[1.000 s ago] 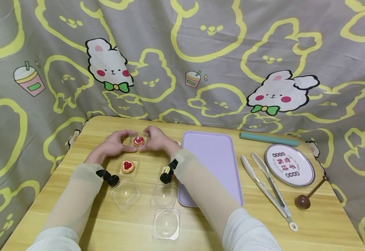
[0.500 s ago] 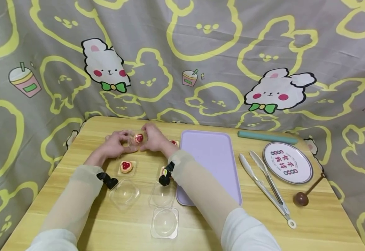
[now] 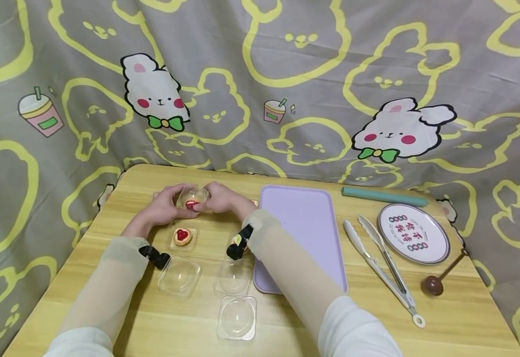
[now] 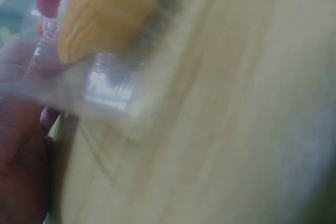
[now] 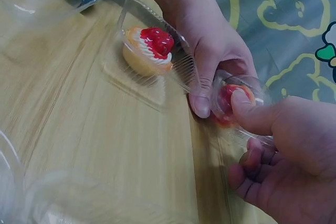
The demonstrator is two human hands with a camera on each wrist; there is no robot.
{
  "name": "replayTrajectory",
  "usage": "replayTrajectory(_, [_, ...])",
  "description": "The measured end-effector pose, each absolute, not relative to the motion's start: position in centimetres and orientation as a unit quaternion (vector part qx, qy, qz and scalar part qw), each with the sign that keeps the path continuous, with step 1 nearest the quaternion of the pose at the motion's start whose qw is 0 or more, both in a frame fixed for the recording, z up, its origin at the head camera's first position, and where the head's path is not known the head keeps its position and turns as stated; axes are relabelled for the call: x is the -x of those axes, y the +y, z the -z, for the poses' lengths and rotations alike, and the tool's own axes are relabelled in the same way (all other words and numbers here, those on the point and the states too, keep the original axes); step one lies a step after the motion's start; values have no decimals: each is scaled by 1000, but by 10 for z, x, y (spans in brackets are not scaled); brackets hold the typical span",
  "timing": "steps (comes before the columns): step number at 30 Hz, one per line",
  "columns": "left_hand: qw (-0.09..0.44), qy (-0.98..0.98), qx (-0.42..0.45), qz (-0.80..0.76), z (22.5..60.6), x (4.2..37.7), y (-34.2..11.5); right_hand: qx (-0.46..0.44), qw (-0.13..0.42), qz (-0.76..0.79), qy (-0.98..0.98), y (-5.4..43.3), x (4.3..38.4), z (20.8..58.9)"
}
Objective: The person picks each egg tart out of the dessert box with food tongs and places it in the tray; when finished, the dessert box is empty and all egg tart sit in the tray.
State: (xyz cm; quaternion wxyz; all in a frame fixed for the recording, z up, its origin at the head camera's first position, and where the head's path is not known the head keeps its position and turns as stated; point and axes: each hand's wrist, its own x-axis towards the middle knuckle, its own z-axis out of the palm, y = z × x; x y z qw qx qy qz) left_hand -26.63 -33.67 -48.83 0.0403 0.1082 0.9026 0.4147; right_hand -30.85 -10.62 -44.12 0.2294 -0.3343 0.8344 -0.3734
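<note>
- Head view, just left of centre: my left hand [image 3: 165, 205] curls round one side of a clear box [image 3: 196, 191]; my right hand [image 3: 221, 196] pinches the other, its thumb overlapping the tart [image 3: 191, 204] inside.
- Loose clear shells [image 3: 236, 318], lower centre, make me judge that I'm opening this box; I can't tell whether it is unlatched yet.
- Next, I think, calls for my left to steady the bottom while my right lifts, keeping the tart level.
</note>
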Motion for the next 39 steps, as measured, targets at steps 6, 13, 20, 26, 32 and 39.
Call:
replayTrajectory(6, [58,891,-94,-440,487,266,-336,337,232,359,839,-101,311,438])
replayTrajectory(13, [28,911,-90,-402,488,266,-333,328,190,329,865,-104,307,439])
replayTrajectory(20, [2,917,-89,-388,492,266,-327,303,178,352,868,-103,305,443])
replayTrajectory(26, [-2,918,-101,-384,491,265,-328,310,149,325,881,-101,305,446])
replayTrajectory(32, [9,927,-113,-358,490,266,-331,304,161,300,890,-102,306,447])
replayTrajectory(39, [37,915,-89,-391,489,266,-334,301,176,274,896,-104,306,443])
